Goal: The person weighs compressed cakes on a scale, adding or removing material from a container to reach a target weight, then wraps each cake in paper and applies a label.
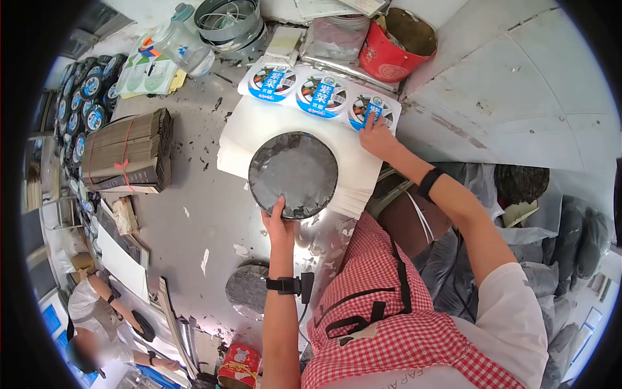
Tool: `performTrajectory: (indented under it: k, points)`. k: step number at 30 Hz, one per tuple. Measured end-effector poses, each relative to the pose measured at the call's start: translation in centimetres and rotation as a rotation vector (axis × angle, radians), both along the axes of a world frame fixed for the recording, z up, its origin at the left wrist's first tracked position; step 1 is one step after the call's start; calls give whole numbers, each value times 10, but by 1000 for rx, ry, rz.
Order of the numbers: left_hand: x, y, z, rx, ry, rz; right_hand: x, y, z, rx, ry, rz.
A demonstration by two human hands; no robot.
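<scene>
My left hand [277, 223] grips the lower edge of a round dark disc in clear wrap [295, 174], its thumb on the top face. The disc is over a fanned stack of white paper sheets [259, 126]. Along the far edge of the stack lies a strip with three round blue-and-white labels [322, 96]. My right hand [379, 137] is at the rightmost label [363, 111], its fingertips touching it; whether they pinch its edge is too small to tell. A second wrapped dark disc [247, 292] rests on the metal table beside my left forearm.
A tied bundle of brown sheets [123, 152] stands at left on the metal table [194, 162]. A red bucket [396, 48], plastic jar [184, 48] and metal rings [230, 23] are at the back. Another person [107, 314] works at lower left. Plastic-wrapped goods [538, 253] lie at right.
</scene>
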State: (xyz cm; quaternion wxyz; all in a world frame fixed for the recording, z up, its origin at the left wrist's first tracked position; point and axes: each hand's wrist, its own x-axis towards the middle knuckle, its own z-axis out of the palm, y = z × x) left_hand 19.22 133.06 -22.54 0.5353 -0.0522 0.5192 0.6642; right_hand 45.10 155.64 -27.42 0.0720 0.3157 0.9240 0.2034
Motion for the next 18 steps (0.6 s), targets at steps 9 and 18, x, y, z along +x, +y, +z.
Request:
performTrajectory:
  k: [9, 18]
  points:
    - [6, 2, 6, 5, -65, 31, -16, -9, -14, 141, -9, -103]
    - [6, -4, 9, -5, -105, 19, -8, 0, -14, 49, -74, -57]
